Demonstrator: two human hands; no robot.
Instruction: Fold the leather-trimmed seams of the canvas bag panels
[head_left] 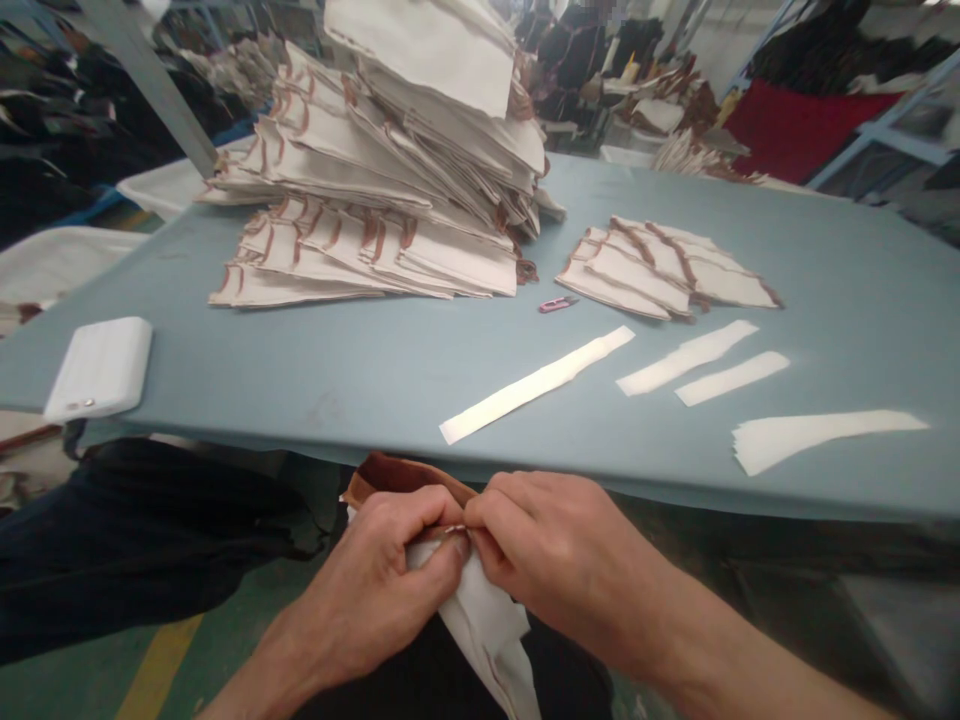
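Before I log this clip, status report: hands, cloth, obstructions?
Left hand and right hand pinching white-and-brown cloth. Nothing visibly blocking either grip. Pink snips apart, on table.

The held fabric point(491, 615) is showing white and brown. The stacked panels point(390, 165) are displaying off-white (brown along the edges). The strips point(537, 385) are appearing cream; the snips point(554, 305), pink. The tabletop point(360, 365) is presenting blue-green; the floor point(240, 605), green with a yellow stripe point(159, 665).
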